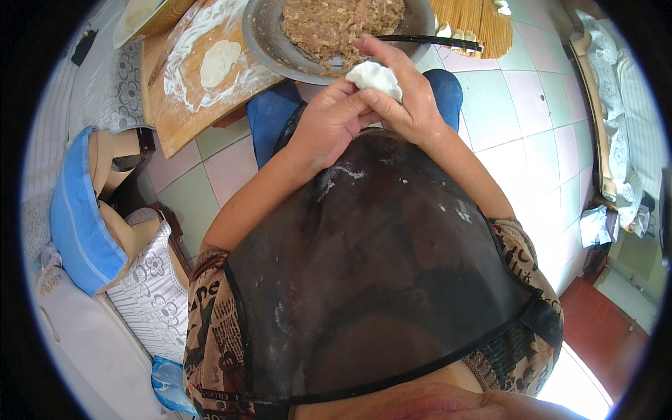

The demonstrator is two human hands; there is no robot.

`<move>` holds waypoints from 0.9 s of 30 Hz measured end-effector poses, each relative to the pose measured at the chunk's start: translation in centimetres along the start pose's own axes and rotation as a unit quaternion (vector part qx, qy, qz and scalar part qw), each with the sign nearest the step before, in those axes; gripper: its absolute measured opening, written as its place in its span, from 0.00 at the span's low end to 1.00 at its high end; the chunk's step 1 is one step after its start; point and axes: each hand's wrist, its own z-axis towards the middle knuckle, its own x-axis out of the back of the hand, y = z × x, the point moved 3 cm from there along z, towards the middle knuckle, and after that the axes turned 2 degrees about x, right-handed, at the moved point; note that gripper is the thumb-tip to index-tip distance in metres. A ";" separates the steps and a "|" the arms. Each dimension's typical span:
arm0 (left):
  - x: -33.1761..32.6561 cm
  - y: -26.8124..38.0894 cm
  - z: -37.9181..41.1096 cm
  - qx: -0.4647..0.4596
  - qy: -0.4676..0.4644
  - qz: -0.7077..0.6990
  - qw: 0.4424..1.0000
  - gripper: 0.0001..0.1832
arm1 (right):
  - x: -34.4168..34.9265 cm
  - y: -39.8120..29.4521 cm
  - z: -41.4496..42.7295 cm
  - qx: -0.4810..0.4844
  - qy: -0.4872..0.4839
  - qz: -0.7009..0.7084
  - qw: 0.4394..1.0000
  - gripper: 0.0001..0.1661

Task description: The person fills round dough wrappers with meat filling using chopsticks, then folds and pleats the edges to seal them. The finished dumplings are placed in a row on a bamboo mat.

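A white dumpling (pixel 375 79) with a pleated edge sits between my two hands, above my lap. My left hand (pixel 333 118) supports it from the left with its fingertips. My right hand (pixel 412 97) presses its thumb against the near side, while the index finger reaches up towards the bowl. Just beyond is a metal bowl (pixel 257 39) holding minced filling (pixel 341 29). Dark chopsticks (pixel 436 40) lie across the bowl's right side, their left ends partly hidden near my right fingers. To the left, a round dough wrapper (pixel 220 63) lies on a floured wooden board (pixel 173 128).
A thin rolling pin (pixel 173 44) lies along the board's left side. Several dumplings (pixel 457 35) rest on a round stalk mat (pixel 491 29) beyond the bowl. At left is a seat with a blue towel (pixel 84 220). Tiled floor (pixel 488 100) extends to my right.
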 end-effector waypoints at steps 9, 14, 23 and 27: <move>0.3 0.3 -0.3 -0.026 0.034 0.018 0.999 0.20 | 0.4 -0.6 0.4 -0.008 -0.039 0.021 0.999 0.40; 0.1 0.9 -0.4 -0.040 0.110 0.151 0.982 0.19 | 1.5 -1.4 1.0 -0.016 0.018 -0.038 0.999 0.21; 0.6 0.7 -0.6 -0.056 0.089 0.213 0.971 0.20 | 1.5 -1.4 1.0 0.034 0.023 -0.071 0.997 0.08; 1.0 0.3 -0.5 -0.007 0.077 0.150 0.986 0.19 | 1.3 -1.2 0.9 0.045 0.027 -0.077 0.996 0.06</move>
